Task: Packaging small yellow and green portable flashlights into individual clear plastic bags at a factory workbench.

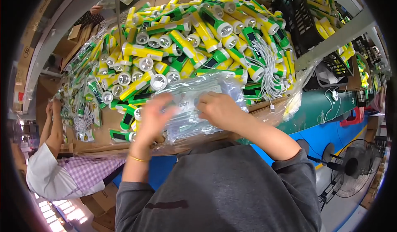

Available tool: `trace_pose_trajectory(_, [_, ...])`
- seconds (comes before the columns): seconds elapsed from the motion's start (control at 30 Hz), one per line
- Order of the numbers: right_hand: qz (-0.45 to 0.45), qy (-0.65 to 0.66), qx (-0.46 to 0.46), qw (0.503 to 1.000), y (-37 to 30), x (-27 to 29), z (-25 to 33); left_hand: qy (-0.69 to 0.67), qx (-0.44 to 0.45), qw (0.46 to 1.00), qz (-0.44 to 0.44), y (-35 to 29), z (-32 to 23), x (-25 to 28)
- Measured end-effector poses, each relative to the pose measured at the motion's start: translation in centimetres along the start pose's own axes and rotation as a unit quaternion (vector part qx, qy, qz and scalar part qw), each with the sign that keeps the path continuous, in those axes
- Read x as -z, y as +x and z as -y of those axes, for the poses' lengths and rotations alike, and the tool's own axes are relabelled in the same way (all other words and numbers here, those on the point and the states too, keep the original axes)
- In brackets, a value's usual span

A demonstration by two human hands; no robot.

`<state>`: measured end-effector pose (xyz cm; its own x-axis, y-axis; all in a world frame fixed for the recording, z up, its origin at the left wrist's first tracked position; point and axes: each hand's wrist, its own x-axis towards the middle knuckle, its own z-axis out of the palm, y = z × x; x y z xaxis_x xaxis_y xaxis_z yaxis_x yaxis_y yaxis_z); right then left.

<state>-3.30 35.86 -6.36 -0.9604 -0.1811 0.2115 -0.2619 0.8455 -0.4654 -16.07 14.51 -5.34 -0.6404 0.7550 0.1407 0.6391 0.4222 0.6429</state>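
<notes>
A stack of clear plastic bags (pixel 188 122) with print on them lies at the table's front edge, before my body. Over its right part is my right hand (pixel 219 110), its fingers bent and pressed together on the top plastic bag. My left hand (pixel 154 118) is at the stack's left side, smeared by motion, so its grip cannot be made out. Just beyond the bags rises a big heap of yellow-and-green flashlights (pixel 188 46) with round clear lenses. A bundle of white cables (pixel 271 73) lies on the heap's right side.
At the left, another person's hands (pixel 53 108) are near bagged flashlights (pixel 84 112). Black crates (pixel 304 25) with more flashlights stand at the right, behind a metal post (pixel 339 42). A fan (pixel 351 166) stands at the lower right beside a green surface (pixel 306 116).
</notes>
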Motion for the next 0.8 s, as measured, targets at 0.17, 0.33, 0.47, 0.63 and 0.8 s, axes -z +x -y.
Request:
trace_pose_trajectory(0.17, [-0.017, -0.070, 0.003, 0.997, 0.7, -0.4, -0.4, 0.011, -0.042, 0.998, 0.045, -1.2, -2.1, -3.6])
trace_pose_trajectory(0.33, [0.058, -0.053, -0.016, 0.997, 2.1, 0.4, 0.1, 0.083, -0.108, 0.991, 0.001, 0.2, -1.1, -4.1])
trace_pose_trajectory(0.47, [0.049, -0.058, -0.055, 0.996, 3.0, -1.1, -0.8, -0.001, -0.111, 0.993, 0.034, 0.6, -1.3, -3.4])
trace_pose_trajectory(0.63, [-0.057, -0.171, 0.143, 0.973, 1.6, -0.9, 0.0, -0.044, -0.066, 0.997, 0.004, -0.3, -1.9, -3.5])
trace_pose_trajectory(0.8, [-0.096, -0.205, 0.059, 0.972, -2.8, 6.0, -3.6, -0.022, -0.024, 0.999, 0.009, -0.7, -2.5, -3.2])
